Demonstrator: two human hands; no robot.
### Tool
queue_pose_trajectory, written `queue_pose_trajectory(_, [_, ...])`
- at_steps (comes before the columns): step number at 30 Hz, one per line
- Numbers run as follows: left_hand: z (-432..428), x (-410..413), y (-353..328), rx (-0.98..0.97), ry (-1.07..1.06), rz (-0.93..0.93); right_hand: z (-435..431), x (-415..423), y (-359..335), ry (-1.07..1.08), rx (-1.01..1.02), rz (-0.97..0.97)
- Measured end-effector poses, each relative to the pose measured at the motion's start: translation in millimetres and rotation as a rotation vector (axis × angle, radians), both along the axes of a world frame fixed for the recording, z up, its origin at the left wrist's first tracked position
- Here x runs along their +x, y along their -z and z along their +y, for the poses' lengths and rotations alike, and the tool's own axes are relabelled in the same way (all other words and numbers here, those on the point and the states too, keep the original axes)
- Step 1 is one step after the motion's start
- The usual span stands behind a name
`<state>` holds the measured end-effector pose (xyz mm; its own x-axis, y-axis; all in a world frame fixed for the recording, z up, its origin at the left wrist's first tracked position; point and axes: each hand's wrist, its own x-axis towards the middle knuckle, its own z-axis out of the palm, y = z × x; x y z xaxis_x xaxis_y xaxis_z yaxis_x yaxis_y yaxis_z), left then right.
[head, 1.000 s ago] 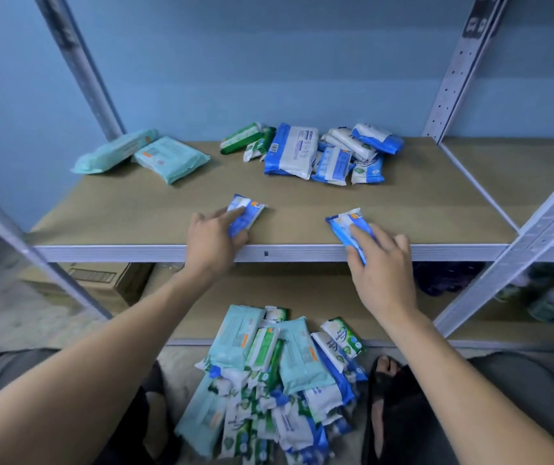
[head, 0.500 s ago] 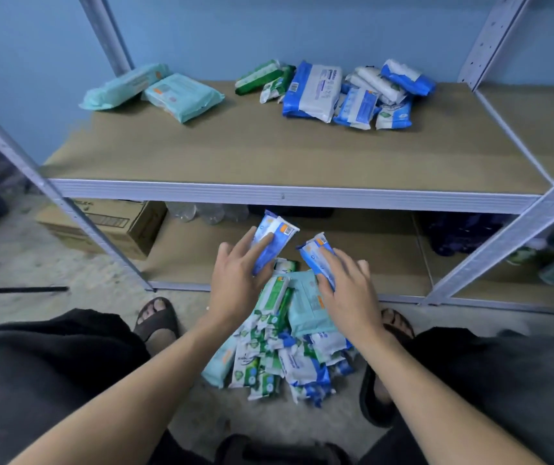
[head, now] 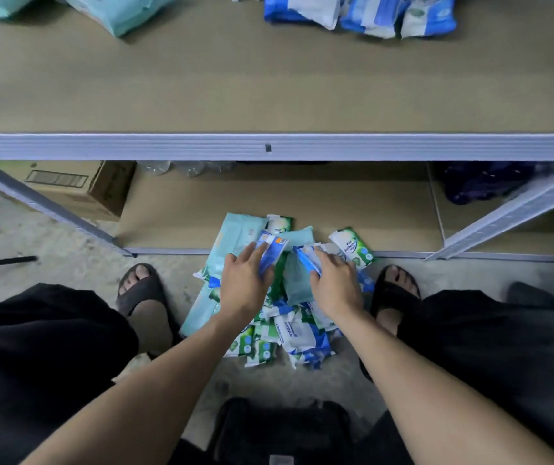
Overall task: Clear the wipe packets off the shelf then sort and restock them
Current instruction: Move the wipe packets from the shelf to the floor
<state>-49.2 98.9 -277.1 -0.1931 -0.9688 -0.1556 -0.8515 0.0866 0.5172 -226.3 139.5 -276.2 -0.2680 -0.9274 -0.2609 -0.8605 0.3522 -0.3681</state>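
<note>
Concrete floor (head: 51, 236) under a shelf (head: 168, 147) holds a pile (head: 297, 333) of wipe packets. My left hand (head: 243, 286) pinches a blue packet (head: 274, 251) in curled fingers (head: 252, 255) over the pile; my right hand (head: 336, 285) pinches a second packet (head: 306, 258) beside it. On the shelf lie more packets (head: 359, 15)

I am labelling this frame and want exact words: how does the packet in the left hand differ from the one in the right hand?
The left packet, gripped by the left hand, shows an orange patch at its top; the right packet, in the right hand, shows none. The left packet leans up-right, the right packet up-left. Both are small, blue and white, held over the floor pile.
</note>
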Motion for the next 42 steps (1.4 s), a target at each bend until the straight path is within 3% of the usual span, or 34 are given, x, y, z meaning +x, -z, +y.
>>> queue_pose_trajectory(4, [-8.6,0.7,23.6,0.047,0.008,-0.065,-7.6,8.2,24.7,-0.057,0.041,0.008])
queue_pose_trajectory(8, [-8.3,10.1,48.8,0.051,0.172,-0.184,-6.8,16.8,45.0,-0.176,0.229,0.029])
queue_pose_trajectory(19, [-3.6,17.6,63.0,0.243,0.224,-0.208,-10.8,22.0,41.8,-0.246,0.424,0.025])
queue_pose_trajectory(33, [-9.9,44.4,-29.7,0.118,0.373,-0.393,-6.4,17.8,-51.7,-0.277,0.287,0.119])
queue_pose_trajectory(42, [-12.6,56.9,-122.9,-0.063,0.424,-0.503,-10.4,36.9,-149.6,-0.343,0.049,0.177])
